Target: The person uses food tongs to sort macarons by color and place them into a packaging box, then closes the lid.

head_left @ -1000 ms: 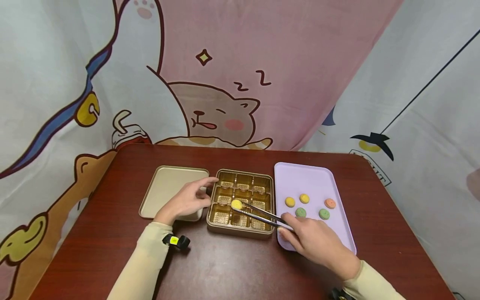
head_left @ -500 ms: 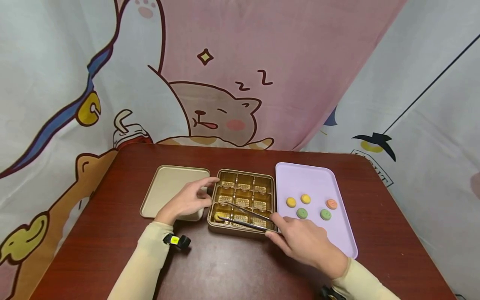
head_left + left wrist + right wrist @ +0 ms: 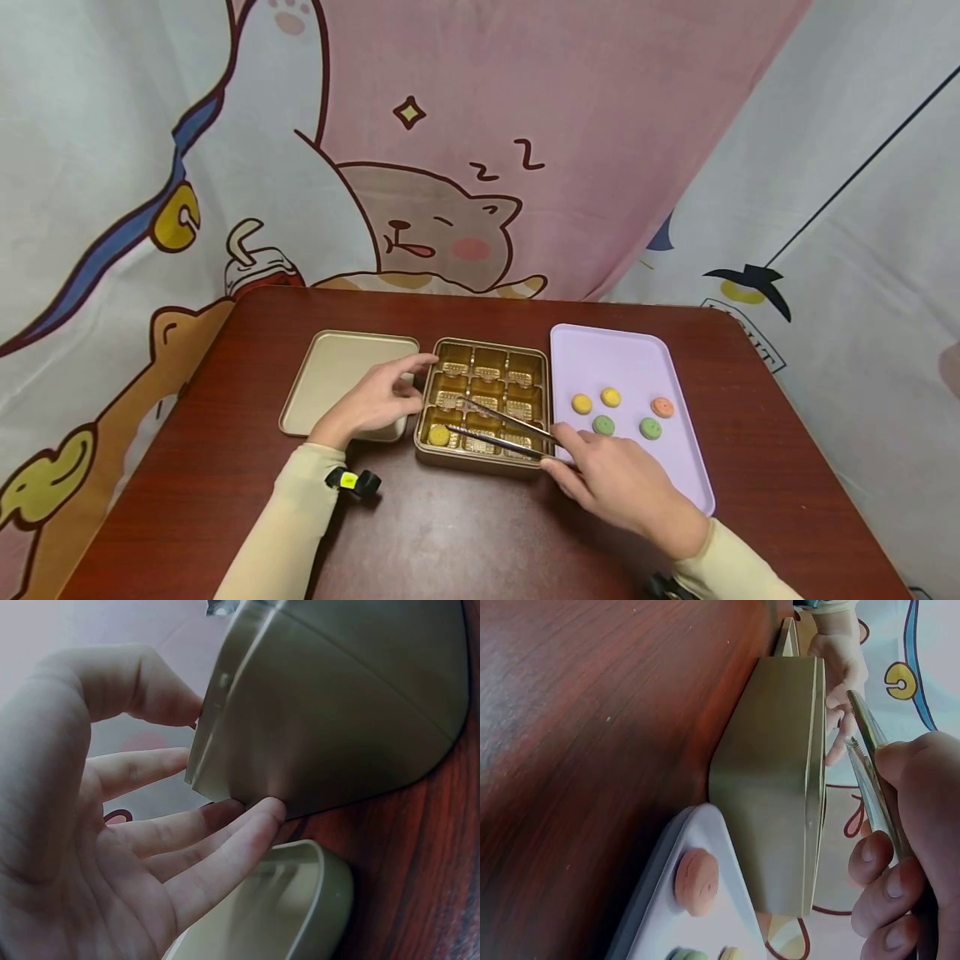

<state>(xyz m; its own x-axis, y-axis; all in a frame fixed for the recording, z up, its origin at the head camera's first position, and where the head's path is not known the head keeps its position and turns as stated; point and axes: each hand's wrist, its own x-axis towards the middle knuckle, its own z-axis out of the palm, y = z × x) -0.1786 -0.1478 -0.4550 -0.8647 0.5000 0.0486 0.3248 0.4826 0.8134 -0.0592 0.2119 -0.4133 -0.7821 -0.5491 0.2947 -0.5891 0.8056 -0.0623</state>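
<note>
The right hand [image 3: 630, 492] clasps tongs [image 3: 495, 442], tips parted; whether they touch the box [image 3: 480, 464] is hard to tell. A yellow cookie [image 3: 438, 435] lies in the box's near-left compartment. The left hand [image 3: 375, 398], fingers relaxed against the box, partly hides the lid [image 3: 337, 367].

A gold box [image 3: 472, 461] with nine compartments sits on the dark red table [image 3: 450, 533], one yellow disc [image 3: 438, 435] lying in its near-left compartment. Left of the box is a flat gold lid [image 3: 337, 367], with the left hand [image 3: 375, 398] reaching over it, fingers at the box's left side. The right hand [image 3: 626, 483], off the box's near-right corner, holds metal tongs [image 3: 498, 442], their parted tips over the box. Just right of the box, a lilac tray [image 3: 607, 358] carries two yellow discs [image 3: 581, 404], two green discs [image 3: 650, 428] and an orange disc [image 3: 662, 407]. Behind the box hangs a cloth [image 3: 600, 125] printed with a sleeping cat.
</note>
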